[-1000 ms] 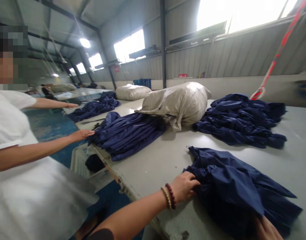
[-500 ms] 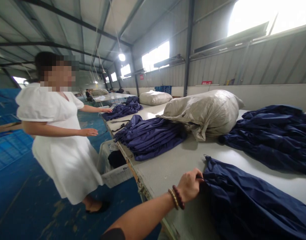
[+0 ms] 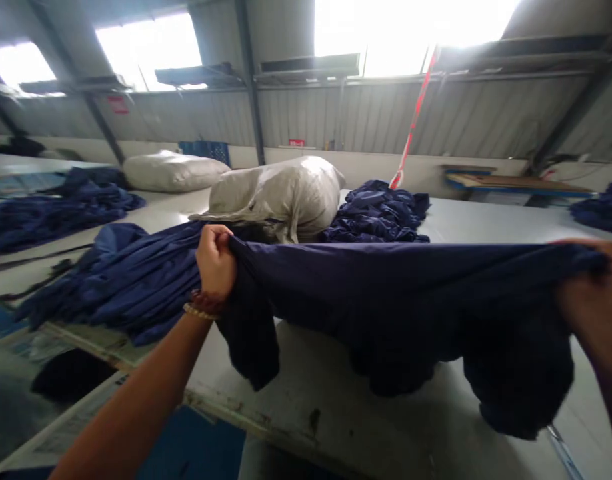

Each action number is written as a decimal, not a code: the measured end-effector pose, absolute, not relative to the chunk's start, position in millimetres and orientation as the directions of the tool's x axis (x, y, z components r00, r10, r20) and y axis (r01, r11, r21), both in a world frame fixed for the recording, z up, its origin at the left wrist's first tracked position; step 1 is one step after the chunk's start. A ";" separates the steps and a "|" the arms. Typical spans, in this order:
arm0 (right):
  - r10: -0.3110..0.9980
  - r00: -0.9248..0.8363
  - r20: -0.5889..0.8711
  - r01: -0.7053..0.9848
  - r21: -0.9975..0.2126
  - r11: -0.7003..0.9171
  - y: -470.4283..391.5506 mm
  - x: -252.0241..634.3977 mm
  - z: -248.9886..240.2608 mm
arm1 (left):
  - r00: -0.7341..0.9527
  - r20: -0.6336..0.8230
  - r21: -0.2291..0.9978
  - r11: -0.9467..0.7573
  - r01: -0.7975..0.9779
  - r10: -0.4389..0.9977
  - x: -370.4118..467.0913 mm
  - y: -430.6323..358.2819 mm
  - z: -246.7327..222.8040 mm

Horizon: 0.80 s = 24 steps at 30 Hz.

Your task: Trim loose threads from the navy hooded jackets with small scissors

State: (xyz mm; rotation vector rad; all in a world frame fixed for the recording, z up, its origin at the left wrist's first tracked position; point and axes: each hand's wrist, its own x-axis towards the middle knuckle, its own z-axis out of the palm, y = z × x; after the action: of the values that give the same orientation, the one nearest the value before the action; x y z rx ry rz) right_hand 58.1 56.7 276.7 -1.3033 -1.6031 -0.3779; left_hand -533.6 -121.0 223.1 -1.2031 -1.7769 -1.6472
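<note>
Tall windows (image 3: 416, 33) let bright light in above a grey ribbed wall (image 3: 296, 117), and a long pale table (image 3: 486, 217) stretches across in front of it. Over the table's near edge, the left hand (image 3: 216, 260) is closed around one top corner of a dark blue cloth (image 3: 386, 287), thumb up. At the other top corner, the right hand (image 3: 593, 293) is blurred but also grips the fabric in bent fingers. Between the two, the cloth's top edge runs nearly straight, while its lower part hangs in loose folds above the tabletop; whether the lowest folds touch it, I cannot tell. Two beaded bracelets (image 3: 201, 307) circle the left wrist. Just beyond that hand, toward the table's left part, lies a layered pile of blue fabric (image 3: 141, 280), with black straps (image 3: 36, 257) beside it. Behind the cloth, a bulging pale sack (image 3: 281, 193) rests toward the far edge, and a crumpled blue heap (image 3: 379, 210) sits to its right, below a red-and-white rope (image 3: 413, 123). Farther left along the far edge is another pale sack (image 3: 176, 172). Near the right end of the near edge, a slim metal tool (image 3: 563, 453) lies partly in view. Below the near edge, at left, stands a white crate (image 3: 61, 421) with something black inside.
</note>
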 end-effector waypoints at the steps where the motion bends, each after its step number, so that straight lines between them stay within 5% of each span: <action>1: 0.545 0.072 0.835 0.868 -0.322 0.378 72.7 57.0 282.2 | -0.529 0.795 0.564 -0.040 0.825 0.297 -540.6 -107.4 230.7; 4: 0.700 0.049 0.713 0.918 -0.308 0.249 119.5 42.9 281.6 | -0.553 0.667 0.578 0.122 0.807 0.500 -547.8 -60.9 235.7; 7: 0.907 -0.005 0.421 0.923 -0.348 0.166 149.3 21.6 248.6 | -0.515 0.516 0.579 0.163 0.798 0.684 -539.2 -18.6 213.8; 12: 0.964 -0.074 0.255 0.906 -0.387 0.172 157.4 -6.4 155.5 | -0.396 0.381 0.535 0.150 0.832 0.835 -502.2 3.7 158.7; 16: 0.900 -0.293 0.323 0.808 -0.419 0.414 114.3 -10.1 98.4 | -0.163 0.344 0.483 -0.025 0.875 0.925 -454.4 -40.2 120.3; 20: 0.632 -0.728 0.266 0.499 -0.427 0.754 39.6 -12.2 70.9 | 0.223 0.198 0.428 -0.289 0.856 0.955 -409.2 -109.0 80.9; 24: 0.539 -0.828 0.152 0.476 -0.316 0.820 -1.1 -32.1 45.9 | 0.261 -0.017 0.320 -0.242 0.916 0.965 -386.7 -147.6 34.9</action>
State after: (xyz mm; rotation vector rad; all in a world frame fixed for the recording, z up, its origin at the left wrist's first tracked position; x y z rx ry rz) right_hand -32.1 -1.1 45.9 -0.7848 -2.7695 0.3904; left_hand -386.7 -147.6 34.9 -2.6932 -2.0684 -0.3159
